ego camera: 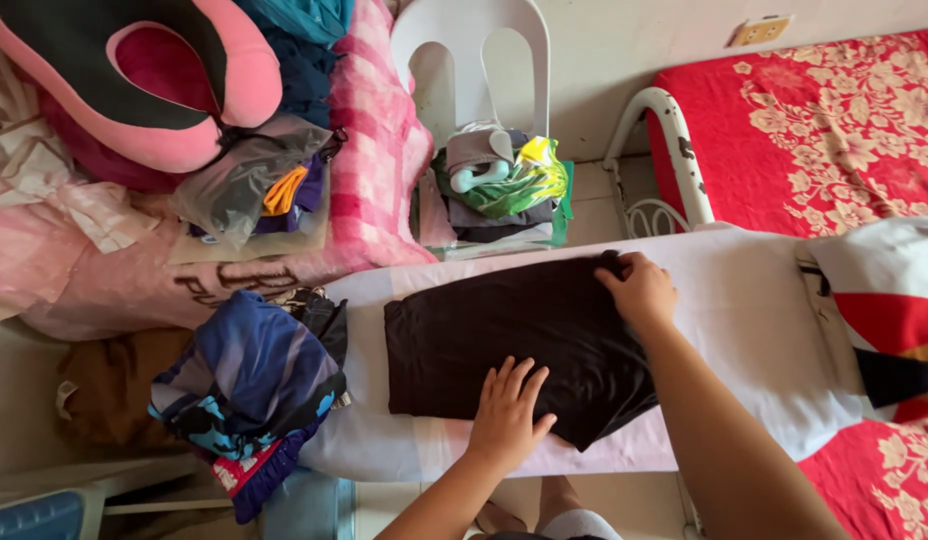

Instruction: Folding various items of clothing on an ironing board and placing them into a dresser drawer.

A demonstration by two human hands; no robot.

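Under both hands, a folded dark garment (504,335) on the white ironing board (754,300). Left hand (506,412) flat, fingers spread, pressing the near edge; right hand (639,290) curled over the far corner. Left of the hands, a heap of blue patterned clothes (249,385); beyond, folded clothes on a white plastic chair (471,40).

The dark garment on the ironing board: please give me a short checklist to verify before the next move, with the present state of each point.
1. Dark garment lies flat on the ironing board: ok, though its right lower corner hangs toward the edge.
2. Left hand rests flat on the near edge of the garment: ok.
3. Right hand grips the far right corner: ok.
4. All creases smoothed out: cannot tell, the cloth is too dark.
5. Pile of blue clothes on the board's left end is apart from the garment: not ok, it nearly touches.
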